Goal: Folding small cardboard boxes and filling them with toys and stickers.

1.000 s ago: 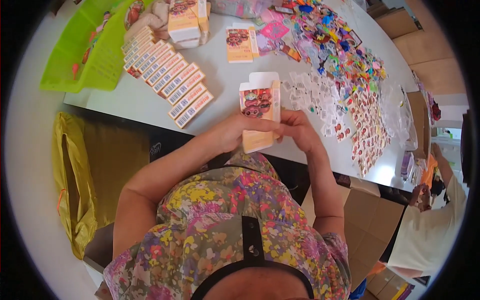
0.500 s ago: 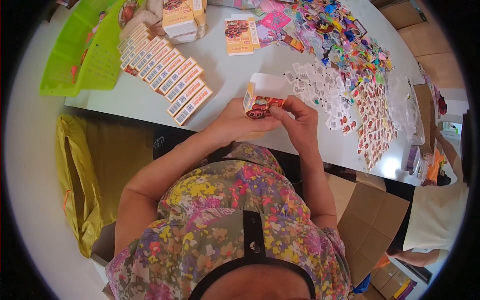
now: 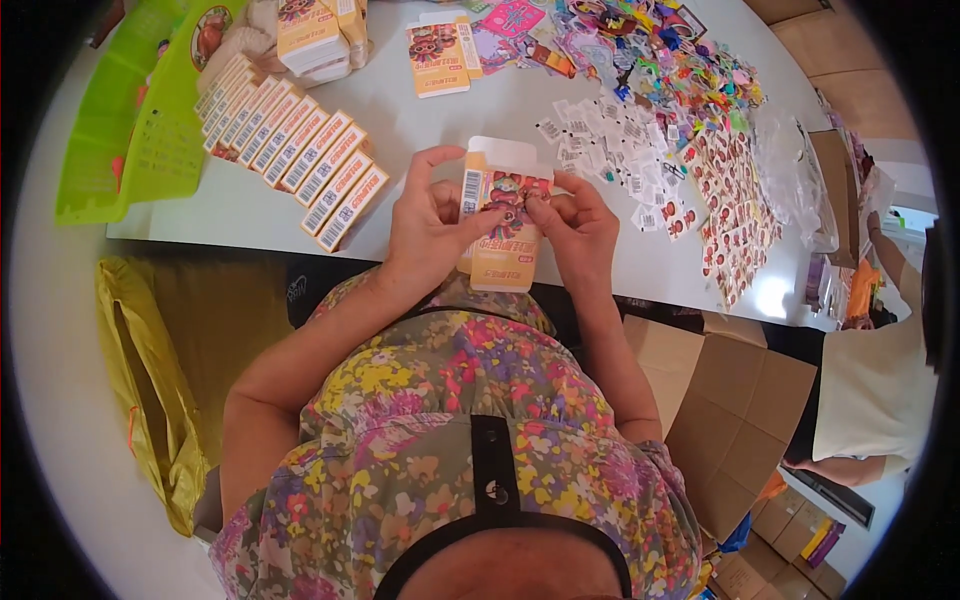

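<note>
A small yellow-and-white carton with cartoon figures on its front is held between my hands at the table's near edge. Its white end flap stands open at the far end. My left hand grips the carton's left side, thumb across the front and index finger raised by the flap. On the right edge, my right hand pinches with its thumb on the printed face. Left of my hands, a slanting row of closed cartons stands on edge. Beyond lies another carton with its printed face up.
White labelled packets, sticker sheets and a heap of colourful trinkets cover the table's right. A clear plastic bag lies beside them. Stacked cartons and a green basket are at left. Another person stands right, past a cardboard box.
The carton has turned so its printed front faces up. My left hand has shifted from beneath it to its left side, thumb on the front. The whole view has shifted slightly.
</note>
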Tool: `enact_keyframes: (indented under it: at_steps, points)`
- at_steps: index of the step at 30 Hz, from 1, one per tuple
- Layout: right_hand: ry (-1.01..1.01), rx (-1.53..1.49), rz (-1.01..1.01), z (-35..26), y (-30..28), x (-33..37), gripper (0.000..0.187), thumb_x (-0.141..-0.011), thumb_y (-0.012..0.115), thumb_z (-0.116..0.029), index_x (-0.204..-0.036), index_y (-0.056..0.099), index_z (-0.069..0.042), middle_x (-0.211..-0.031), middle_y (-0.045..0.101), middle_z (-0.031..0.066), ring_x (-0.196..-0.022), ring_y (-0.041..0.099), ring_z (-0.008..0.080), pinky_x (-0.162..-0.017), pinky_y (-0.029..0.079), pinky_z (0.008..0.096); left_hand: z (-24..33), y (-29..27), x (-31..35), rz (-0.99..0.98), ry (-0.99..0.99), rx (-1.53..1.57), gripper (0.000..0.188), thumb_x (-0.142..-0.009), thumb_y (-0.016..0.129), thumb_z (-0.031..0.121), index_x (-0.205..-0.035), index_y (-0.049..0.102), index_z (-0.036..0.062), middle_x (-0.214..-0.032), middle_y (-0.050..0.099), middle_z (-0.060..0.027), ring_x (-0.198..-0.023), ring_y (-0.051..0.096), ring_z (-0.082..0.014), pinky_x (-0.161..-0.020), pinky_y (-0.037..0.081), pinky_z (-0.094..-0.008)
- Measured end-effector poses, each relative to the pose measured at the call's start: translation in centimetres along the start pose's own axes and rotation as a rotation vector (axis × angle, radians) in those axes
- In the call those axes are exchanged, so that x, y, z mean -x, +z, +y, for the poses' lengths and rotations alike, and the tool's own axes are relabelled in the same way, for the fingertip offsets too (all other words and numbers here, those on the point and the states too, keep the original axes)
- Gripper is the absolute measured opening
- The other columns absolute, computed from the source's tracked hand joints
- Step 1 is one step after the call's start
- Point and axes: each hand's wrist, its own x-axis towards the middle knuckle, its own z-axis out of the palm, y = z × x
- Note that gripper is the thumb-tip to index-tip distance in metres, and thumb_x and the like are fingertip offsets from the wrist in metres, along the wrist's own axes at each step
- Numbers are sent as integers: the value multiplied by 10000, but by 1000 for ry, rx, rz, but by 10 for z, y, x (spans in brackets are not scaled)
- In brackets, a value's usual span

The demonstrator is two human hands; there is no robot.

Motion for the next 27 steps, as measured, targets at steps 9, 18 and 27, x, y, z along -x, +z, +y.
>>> enact_keyframes:
  at_steps: [9, 18, 27]
  points:
    - [-64, -17, -60, 17, -20, 23, 328, -811, 672, 52, -1136, 637, 28, -997, 640, 36, -920, 626, 125, -819, 514, 256, 7, -3, 12, -299, -18, -223, 572, -923, 554, -48, -1420, 282, 33, -1136, 589, -107, -1026, 601, -163, -873, 497, -297]
    - [-249, 56, -179, 19, -22, 9, 97, -899, 645, -102, -917, 663, -8, -927, 634, 52, -784, 626, 127, -669, 513, 270, 4, -8, 12, -232, 341, -388, 222, -865, 622, -42, -1066, 551, 19, -1056, 510, -73, -925, 540, -121, -838, 447, -240]
    - [-322, 134, -437, -13, -37, -6, 130, -833, 716, -95, -951, 712, -41, -895, 689, 54, -793, 643, 142, -692, 518, 290, 16, -5, 5, -158, 235, -312, 89, -838, 655, -61, -910, 631, -15, -949, 608, -57, -784, 562, -102, -695, 464, -225]
